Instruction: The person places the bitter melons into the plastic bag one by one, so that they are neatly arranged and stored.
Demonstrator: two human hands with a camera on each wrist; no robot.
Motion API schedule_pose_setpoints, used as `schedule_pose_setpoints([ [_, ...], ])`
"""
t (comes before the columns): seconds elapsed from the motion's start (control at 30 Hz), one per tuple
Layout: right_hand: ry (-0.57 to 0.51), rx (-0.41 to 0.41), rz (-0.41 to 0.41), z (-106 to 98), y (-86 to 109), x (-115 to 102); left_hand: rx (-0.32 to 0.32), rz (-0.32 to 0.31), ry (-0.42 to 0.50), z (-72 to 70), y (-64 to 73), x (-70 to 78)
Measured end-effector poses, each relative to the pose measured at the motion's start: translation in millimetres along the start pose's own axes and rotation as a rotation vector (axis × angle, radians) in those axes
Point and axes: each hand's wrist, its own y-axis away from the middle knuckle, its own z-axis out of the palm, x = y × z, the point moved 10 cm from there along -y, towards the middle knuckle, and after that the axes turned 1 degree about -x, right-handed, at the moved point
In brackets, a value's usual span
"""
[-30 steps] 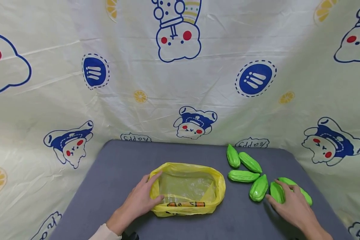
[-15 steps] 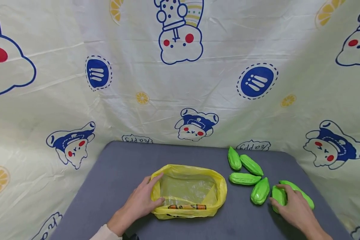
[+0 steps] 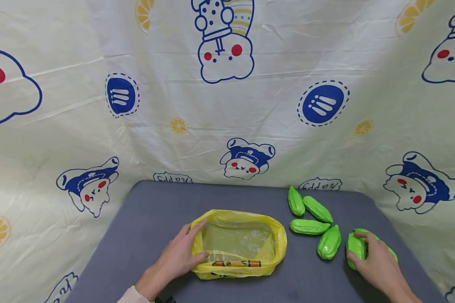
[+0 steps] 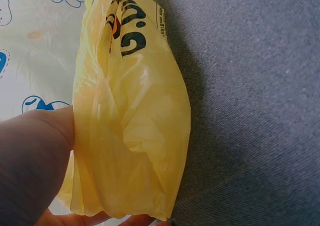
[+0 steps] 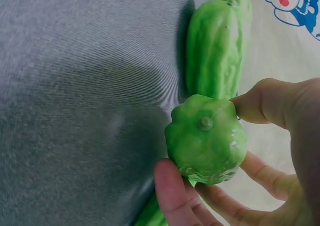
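A yellow plastic bag with its mouth wide open stands mid-table. My left hand holds it by the left rim, fingers toward the far side and thumb at the near corner; the bag fills the left wrist view and hides part of that hand. At the right, my right hand grips a ridged green gourd, thumb on one side and fingertips on the other. In the right wrist view the gourd's stem end faces the camera. Another green gourd lies just beyond it, partly hidden by the hand in the head view.
Several more ridged green gourds lie loosely grouped between the bag and my right hand. The nearest single gourd is left of that hand. A printed white sheet hangs behind and beside the grey table.
My right hand has closed around the gourd and shifted it slightly right, away from its neighbour. My left hand stays on the bag's rim.
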Motion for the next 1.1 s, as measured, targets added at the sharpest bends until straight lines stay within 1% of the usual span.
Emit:
schedule_pose_setpoints([
  [0.27, -0.014, 0.041, 0.021, -14.0, 6.5, -9.4, -0.024, -0.015, 0.023, -1.4, 0.4, -2.2],
  [0.47, -0.016, 0.041, 0.013, -19.9, 6.7, -22.5, -0.026, -0.007, 0.020, 1.2, 1.7, -2.3],
  [0.57, -0.027, 0.059, -0.011, -23.5, 6.9, -33.7, -0.023, 0.008, 0.010, 1.7, 1.3, -0.1],
  [0.73, -0.058, 0.057, -0.049, -25.2, 7.0, -56.7, -0.017, 0.026, -0.016, 0.7, -0.3, 3.9],
  [0.87, -0.087, 0.033, -0.081, -22.7, 8.6, -75.7, -0.021, 0.022, -0.015, 1.3, -0.5, 3.8],
  [1.1, -0.103, 0.050, -0.138, -21.4, 10.1, -105.5, -0.023, 0.010, 0.002, 2.7, 0.8, 3.0],
])
